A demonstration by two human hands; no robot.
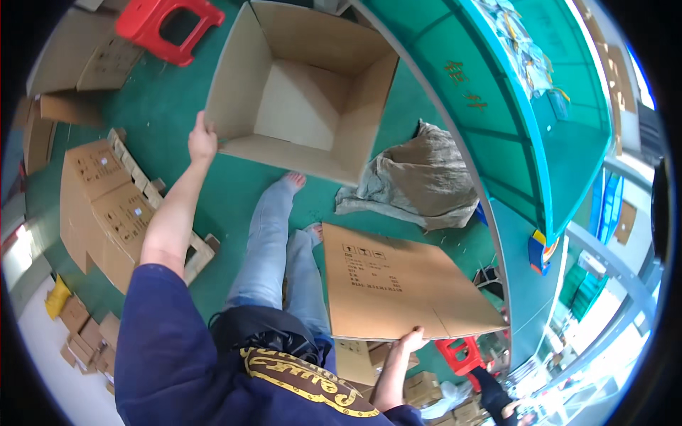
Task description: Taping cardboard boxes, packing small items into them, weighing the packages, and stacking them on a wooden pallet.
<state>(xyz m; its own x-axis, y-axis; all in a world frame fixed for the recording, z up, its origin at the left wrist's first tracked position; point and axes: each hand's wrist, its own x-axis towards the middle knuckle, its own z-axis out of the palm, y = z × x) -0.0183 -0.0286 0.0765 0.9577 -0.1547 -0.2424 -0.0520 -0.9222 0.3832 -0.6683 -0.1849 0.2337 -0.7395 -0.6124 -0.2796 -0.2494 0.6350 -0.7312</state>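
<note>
I see one open carton (302,92) standing on the green floor (170,106), my left hand (202,140) gripping its near-left edge. My right hand (410,339) clamps one flat cardboard sheet (398,284) at its lower edge. Around: two red stools (169,23), one grey sack (419,181), one stack of flattened boxes (106,206).

Bright daylight, sharp centre, fisheye-bent glaring edges.

Your right hand (411,339) is mostly tucked behind the flat cardboard sheet (398,280), so your fingers don't show.
</note>
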